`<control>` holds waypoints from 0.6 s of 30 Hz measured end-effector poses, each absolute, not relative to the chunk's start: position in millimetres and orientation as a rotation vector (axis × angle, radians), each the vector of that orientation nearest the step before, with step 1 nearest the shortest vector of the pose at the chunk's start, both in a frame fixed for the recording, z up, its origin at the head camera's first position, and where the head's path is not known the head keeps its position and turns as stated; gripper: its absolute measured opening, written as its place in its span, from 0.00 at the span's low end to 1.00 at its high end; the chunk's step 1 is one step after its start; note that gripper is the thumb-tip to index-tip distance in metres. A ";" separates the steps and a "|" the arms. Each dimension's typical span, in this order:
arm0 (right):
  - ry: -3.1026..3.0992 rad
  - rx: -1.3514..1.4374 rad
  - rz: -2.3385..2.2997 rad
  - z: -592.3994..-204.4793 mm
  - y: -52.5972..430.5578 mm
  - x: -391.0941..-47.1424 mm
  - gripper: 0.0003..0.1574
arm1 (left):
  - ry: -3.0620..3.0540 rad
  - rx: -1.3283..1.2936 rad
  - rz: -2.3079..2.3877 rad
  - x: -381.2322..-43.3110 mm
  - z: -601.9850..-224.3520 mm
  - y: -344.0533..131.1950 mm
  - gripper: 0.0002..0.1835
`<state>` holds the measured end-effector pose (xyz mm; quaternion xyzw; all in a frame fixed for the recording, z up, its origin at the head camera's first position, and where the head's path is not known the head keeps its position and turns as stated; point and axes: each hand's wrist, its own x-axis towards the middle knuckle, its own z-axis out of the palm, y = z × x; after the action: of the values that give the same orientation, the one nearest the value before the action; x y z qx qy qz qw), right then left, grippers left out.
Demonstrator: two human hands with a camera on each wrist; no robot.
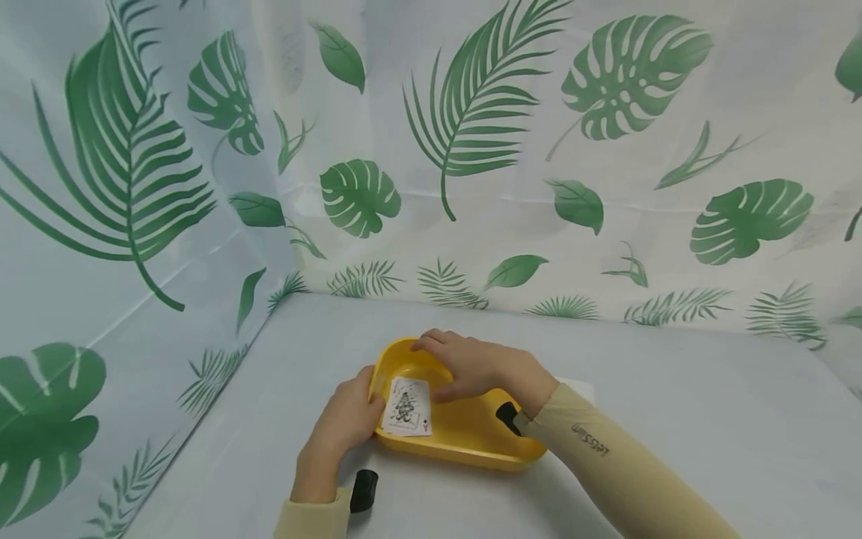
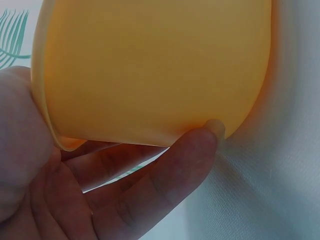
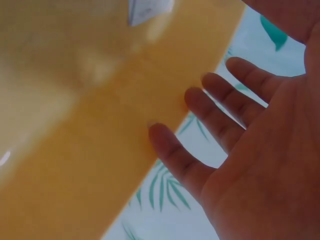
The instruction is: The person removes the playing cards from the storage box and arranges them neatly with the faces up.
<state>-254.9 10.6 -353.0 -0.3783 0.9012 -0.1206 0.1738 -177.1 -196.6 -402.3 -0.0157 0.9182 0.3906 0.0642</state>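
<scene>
A yellow plastic tray (image 1: 471, 428) with rounded corners and a raised wall is in front of me on the table. My left hand (image 1: 352, 408) grips its left end, the thumb at the rim and the fingers along the outside of the wall (image 2: 150, 70). Inside that end lies a playing card (image 1: 407, 406), a joker picture facing up. My right hand (image 1: 468, 367) reaches over the tray, its spread fingers at the far rim and its thumb close to the card's right edge. In the right wrist view the fingertips (image 3: 161, 135) overlap the tray wall, with nothing in the palm.
The pale tabletop (image 1: 673, 419) runs back to a white curtain (image 1: 485, 247) printed with green leaves, which also closes the left side. A flat white thing (image 1: 581, 390) lies behind my right forearm, mostly hidden. Black wrist cameras (image 1: 364, 491) sit at both cuffs.
</scene>
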 end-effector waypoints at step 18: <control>2.512 -1.086 -0.229 -370.4 -16.5 -254.7 0.46 | 2.797 0.003 1.185 -176.5 -402.8 -197.6 0.28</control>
<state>-254.7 -16.5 -370.4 -0.3878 0.8969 -0.0817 0.1962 -176.5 -197.6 -402.8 0.0010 0.9195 0.3896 0.0519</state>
